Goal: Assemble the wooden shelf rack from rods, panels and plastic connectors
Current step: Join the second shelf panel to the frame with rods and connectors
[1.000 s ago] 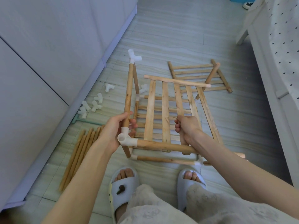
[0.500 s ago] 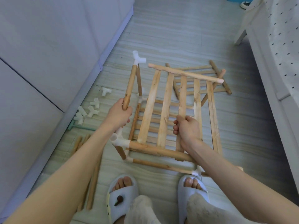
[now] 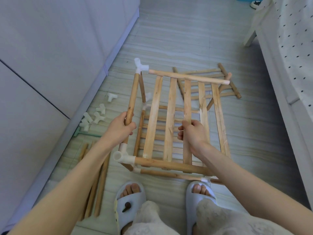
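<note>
The left hand (image 3: 120, 128) grips the round wooden upright rod (image 3: 132, 97) of the partly built rack near its lower half, fingers wrapped around it. The rod carries a white three-way plastic connector (image 3: 141, 67) at its far end and a white plastic corner connector (image 3: 123, 156) at its near end. The right hand (image 3: 194, 133) grips the middle slat of the raised slatted wooden shelf panel (image 3: 169, 119), thumb on top and fingers curled beneath. The panel's far crossbar (image 3: 188, 76) ends just beside the three-way connector. A second slatted wooden panel (image 3: 225, 85) lies flat on the pale tiled floor (image 3: 186, 39) beyond. Loose white plastic connectors (image 3: 95, 114) and spare wooden rods (image 3: 96, 184) lie at the left.
</note>
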Available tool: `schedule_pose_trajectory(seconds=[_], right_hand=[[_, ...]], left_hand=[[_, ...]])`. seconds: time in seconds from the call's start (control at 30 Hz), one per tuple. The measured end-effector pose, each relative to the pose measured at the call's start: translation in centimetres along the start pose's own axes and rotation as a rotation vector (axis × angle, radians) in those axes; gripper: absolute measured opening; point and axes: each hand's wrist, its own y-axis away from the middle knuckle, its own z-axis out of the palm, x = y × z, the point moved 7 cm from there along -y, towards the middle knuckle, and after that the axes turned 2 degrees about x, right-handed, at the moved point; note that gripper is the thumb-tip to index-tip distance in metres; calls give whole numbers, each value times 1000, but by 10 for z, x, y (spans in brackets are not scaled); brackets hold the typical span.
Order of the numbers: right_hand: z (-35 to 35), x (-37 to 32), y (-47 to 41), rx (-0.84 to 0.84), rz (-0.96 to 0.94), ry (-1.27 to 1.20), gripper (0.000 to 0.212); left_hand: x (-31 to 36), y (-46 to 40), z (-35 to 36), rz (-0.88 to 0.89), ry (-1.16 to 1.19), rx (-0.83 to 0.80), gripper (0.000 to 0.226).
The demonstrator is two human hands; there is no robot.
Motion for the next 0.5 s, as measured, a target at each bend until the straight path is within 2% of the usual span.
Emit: schedule_pose_trajectory(seconds=[0.13, 0.27, 0.43, 0.5], right_hand=[[5, 0, -2, -62, 101, 7, 10], [-1, 1, -9, -12, 117, -1, 11], [-5, -6, -8, 57, 3, 37, 15], [-6, -16, -4, 83, -92, 50, 17]], left_hand=[[-2, 5, -1, 8, -21, 28, 24], [-1, 6, -4, 26, -94, 31, 13], [-1, 7, -4, 32, -203, 32, 12], [3, 8, -4, 30, -300, 42, 23]])
